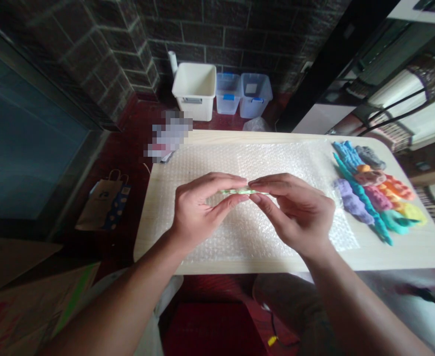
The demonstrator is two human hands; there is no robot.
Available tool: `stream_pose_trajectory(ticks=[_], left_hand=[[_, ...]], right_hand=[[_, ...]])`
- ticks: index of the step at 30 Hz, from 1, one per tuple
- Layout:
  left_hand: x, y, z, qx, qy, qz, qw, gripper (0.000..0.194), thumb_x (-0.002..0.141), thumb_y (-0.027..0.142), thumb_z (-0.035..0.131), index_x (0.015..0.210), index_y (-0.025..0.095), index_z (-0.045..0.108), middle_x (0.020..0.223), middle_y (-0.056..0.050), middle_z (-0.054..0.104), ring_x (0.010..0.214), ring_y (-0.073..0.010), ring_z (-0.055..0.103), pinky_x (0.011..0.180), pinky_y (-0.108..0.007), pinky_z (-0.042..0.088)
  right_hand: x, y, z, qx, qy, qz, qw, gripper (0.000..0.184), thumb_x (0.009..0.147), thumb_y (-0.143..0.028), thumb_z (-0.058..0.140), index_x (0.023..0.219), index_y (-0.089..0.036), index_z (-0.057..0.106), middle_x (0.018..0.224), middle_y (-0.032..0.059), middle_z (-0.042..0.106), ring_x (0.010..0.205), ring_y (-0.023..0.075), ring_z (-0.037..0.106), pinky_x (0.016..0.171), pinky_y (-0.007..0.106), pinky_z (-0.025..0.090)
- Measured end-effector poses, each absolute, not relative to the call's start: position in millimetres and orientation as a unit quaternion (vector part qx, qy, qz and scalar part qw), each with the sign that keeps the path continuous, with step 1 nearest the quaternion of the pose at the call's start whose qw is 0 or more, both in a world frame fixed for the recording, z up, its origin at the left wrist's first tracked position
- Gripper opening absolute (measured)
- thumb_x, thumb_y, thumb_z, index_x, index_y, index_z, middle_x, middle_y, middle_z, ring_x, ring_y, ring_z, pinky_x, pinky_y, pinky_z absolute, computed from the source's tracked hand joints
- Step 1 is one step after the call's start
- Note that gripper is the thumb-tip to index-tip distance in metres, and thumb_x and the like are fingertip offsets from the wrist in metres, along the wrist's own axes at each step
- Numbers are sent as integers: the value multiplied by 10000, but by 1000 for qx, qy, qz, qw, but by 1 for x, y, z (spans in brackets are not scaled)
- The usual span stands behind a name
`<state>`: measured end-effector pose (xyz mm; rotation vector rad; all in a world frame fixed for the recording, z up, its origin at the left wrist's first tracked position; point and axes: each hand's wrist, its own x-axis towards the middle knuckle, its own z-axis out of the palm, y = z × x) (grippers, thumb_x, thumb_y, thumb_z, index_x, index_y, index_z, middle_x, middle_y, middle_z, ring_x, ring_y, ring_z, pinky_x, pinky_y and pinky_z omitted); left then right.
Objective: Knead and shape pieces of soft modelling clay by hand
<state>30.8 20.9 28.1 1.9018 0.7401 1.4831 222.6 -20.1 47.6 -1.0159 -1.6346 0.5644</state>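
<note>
Both hands meet above the table, pinching one thin, pale green strip point(235, 191) that looks soft, like modelling clay; its exact kind is unclear. My left hand point(198, 202) grips its left part between thumb and fingers. My right hand point(299, 202) closes on the right part, fingertips almost touching those of the left. Much of the strip is hidden by the fingers. Beneath the hands lies a sheet of bubble wrap point(217, 237) on the pale wooden table point(406, 254).
Several coloured clay-like lumps point(380, 198) lie at the table's right end. A blurred-out item point(169, 136) sits at the back left corner. Beyond, on the floor, stand a white bin point(195, 94) and clear boxes point(254, 96). A paper bag point(100, 205) is at left.
</note>
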Motion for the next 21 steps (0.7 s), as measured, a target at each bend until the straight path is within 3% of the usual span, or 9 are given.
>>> stream_pose_trajectory(ticks=[7, 12, 16, 19, 21], left_hand=[[30, 19, 28, 713, 303, 536, 335, 126, 898, 200, 826, 1022, 212, 805, 966, -44, 836, 885, -169, 784, 818, -286, 633], [29, 20, 29, 720, 275, 544, 331, 139, 908, 147, 800, 1022, 226, 815, 1064, -50, 830, 1017, -193, 780, 950, -344, 620], [27, 21, 30, 716, 284, 544, 332, 260, 863, 237, 847, 1118, 237, 800, 1242, -79, 777, 1210, -268, 714, 1101, -450, 560], [26, 23, 27, 662, 297, 542, 424, 427, 853, 333, 845, 1255, 227, 748, 1410, -109, 682, 1392, -317, 590, 1230, -497, 439], [27, 25, 24, 588, 303, 533, 528, 517, 853, 351, 845, 1336, 243, 694, 1456, -100, 643, 1421, -310, 560, 1231, -475, 432]], right_hand=[[222, -19, 47, -438, -669, 267, 538, 160, 904, -137, 802, 1011, -252, 829, 904, 33, 804, 828, 189, 737, 753, 361, 585], [224, -20, 44, -424, -669, 273, 546, 242, 901, -122, 796, 1090, -268, 835, 1045, 66, 813, 973, 239, 762, 856, 426, 619], [224, -20, 44, -429, -675, 255, 544, 305, 887, -123, 810, 1138, -293, 832, 1126, 74, 811, 1042, 265, 767, 906, 460, 624], [224, -21, 44, -429, -677, 242, 547, 330, 880, -130, 818, 1153, -314, 830, 1134, 65, 808, 1054, 274, 769, 915, 473, 632], [223, -21, 44, -425, -676, 233, 555, 348, 878, -128, 818, 1165, -326, 828, 1153, 61, 798, 1095, 287, 765, 950, 494, 637]])
